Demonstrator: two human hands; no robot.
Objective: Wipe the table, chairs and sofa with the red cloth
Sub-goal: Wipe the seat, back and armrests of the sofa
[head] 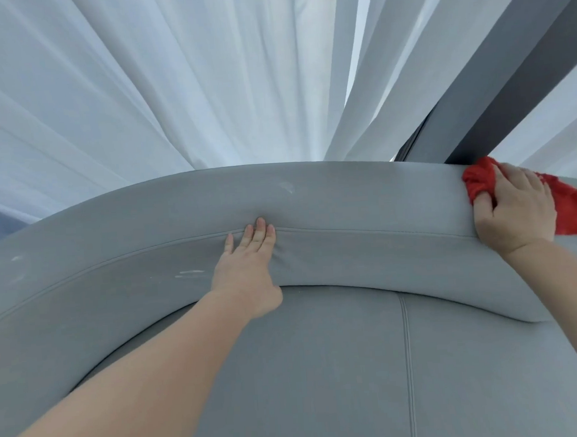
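Pressing the red cloth [477,181] onto the top of the backrest [346,194] of the grey sofa [323,368], the right hand [516,204] sits at the backrest's far right end. Its grip is closed: the fingers curl over the bunched cloth and the thumb pinches a fold against the backrest's front face, while a loose tail of cloth spills out on the side away from the backrest's middle. The left hand [248,254] lies flat at the middle of the backrest, fingers straight and together across the piped seam, holding nothing; it looks to be bracing the cushion. White scuff marks [287,186] show on the backrest top beyond the left hand's fingertips, with fainter ones on the front face to their left. White curtains [137,92] hang just behind the backrest, and a dark grey frame [507,69] rises behind its right end, close to the cloth. The main risk, as I judge it, is that rear edge: a stroke run too far back could push the cloth off behind the backrest or catch the loose tail on the frame or curtain. A sweep towards the middle would also meet the left hand unless it lifts, and light pressure may skate over the scuffs.
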